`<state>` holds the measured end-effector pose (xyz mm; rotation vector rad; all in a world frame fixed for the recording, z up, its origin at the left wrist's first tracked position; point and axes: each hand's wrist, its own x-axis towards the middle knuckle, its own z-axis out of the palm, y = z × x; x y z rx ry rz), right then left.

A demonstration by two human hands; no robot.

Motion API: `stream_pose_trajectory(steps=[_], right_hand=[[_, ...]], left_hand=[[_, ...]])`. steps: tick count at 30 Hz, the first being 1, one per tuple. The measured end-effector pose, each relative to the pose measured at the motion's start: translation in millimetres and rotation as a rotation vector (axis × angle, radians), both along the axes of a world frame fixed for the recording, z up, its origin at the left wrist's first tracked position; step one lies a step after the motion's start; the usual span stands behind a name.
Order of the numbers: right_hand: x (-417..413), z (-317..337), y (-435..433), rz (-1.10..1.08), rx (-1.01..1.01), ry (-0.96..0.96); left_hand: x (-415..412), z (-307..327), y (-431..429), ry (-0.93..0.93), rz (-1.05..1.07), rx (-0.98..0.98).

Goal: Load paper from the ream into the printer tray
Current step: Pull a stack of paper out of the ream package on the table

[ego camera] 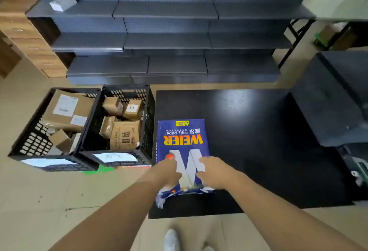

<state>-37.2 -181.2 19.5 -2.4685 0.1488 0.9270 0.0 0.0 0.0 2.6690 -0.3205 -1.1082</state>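
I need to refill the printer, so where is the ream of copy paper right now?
In the head view the blue ream lies flat at the left edge of the black table, beside the crates, with the left hand and right hand on its near end.

Bare forearms, red nail polish (169,156), white shoes (171,239).

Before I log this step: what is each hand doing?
Left hand: resting on the ream, grip unclear.
Right hand: resting on the ream's near end, grip unclear.

Both hands (169,171) on blue ream (183,141) — black table (258,151), wrapper torn.
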Motion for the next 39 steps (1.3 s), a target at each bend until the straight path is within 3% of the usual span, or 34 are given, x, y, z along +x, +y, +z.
stream_pose_trajectory(steps=[5, 10, 18, 29, 39], right_hand=[[-10.1, -43.4, 9.2, -0.063, -0.022, 0.101], [-8.2, -74.1, 13.8, -0.008, -0.091, -0.001], [-6.7, -106.7, 13.6, 0.066, -0.097, -0.133], [-25.4, -127.8, 14.1, 0.113, -0.137, -0.465], [-20.3, -132.5, 18.7, -0.019, -0.048, -0.407]], left_hand=[[-11.1, -34.8, 6.7, 0.088, 0.007, -0.002], [-16.9, -56.4, 3.9, 0.080, 0.047, -0.050], [-23.2, -77.7, -4.4, -0.059, 0.064, -0.089], [-34.0, -97.8, -5.8, -0.279, 0.018, -0.041], [-40.3, -102.1, -8.0, -0.336, 0.067, -0.066]])
